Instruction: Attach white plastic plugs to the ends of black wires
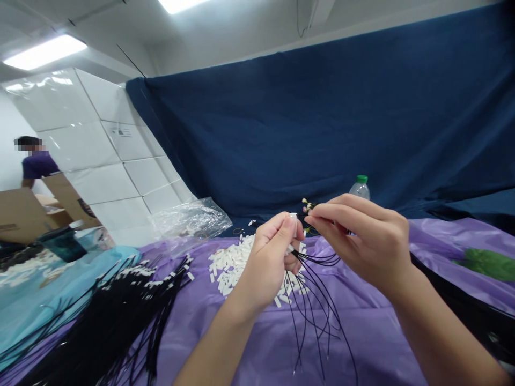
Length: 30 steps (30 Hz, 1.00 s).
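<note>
My left hand [270,254] is closed, thumb pressed over a small white plastic piece [294,219]. Several thin black cords [306,300] hang down from under its fingers, their lower ends loose over the purple sheet. My right hand [362,236] pinches a thin black cord [301,215] just right of the white piece; its exact joint with the piece is too small to make out. Behind and below my left hand lies a heap of small white plastic pieces [229,268]. At the left rests a thick bundle of black cords [108,316] with white pieces at their far ends.
A purple sheet [201,332] covers the table. Clear plastic film [201,214] lies at the back, near stacked white boxes [96,145]. A green-capped bottle [361,187] stands behind my right hand. At far left are a dark cup [66,244] and a person [40,163] by cardboard boxes.
</note>
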### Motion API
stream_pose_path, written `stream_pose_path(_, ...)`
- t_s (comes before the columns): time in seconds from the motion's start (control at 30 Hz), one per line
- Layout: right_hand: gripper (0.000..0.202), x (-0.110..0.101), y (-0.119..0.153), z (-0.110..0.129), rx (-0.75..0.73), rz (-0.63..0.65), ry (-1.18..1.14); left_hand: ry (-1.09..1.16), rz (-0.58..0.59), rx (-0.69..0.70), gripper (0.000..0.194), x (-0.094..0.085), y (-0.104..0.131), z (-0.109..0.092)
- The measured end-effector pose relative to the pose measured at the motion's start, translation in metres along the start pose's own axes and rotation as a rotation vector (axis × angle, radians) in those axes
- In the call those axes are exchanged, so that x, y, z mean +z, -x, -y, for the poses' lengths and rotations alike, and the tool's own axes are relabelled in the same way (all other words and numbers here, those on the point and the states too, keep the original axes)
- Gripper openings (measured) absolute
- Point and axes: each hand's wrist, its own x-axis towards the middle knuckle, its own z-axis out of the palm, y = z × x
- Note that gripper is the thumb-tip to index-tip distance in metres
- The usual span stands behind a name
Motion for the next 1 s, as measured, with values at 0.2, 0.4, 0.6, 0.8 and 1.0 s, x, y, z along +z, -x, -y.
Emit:
stream_pose_path(0.2, 0.011, 0.006, 0.002, 0.000, 0.035, -0.016, -0.051, -0.001, -0.012, 0.010, 0.032, -0.001, 0.000, 0.000)
stream_pose_path(0.4, 0.007, 0.007, -0.001, 0.002, 0.081, 0.010, -0.079, 0.051, -0.014, -0.034, 0.028, -0.003, -0.001, -0.003)
stream_pose_path(0.6, 0.017, -0.012, -0.007, 0.011, 0.117, -0.132, 0.027, 0.172, -0.118, -0.089, 0.025, -0.005, -0.004, -0.006)
stream_pose_path(0.8, 0.006, -0.040, -0.007, 0.025, 0.206, 0.188, -0.171, 0.378, -0.270, -0.095, 0.023, -0.005, -0.010, -0.007)
stream_pose_path(1.0, 0.014, -0.035, -0.008, 0.020, 0.320, 0.572, -0.153, 0.485, -0.234, -0.103, 0.026, -0.006, -0.011, -0.007)
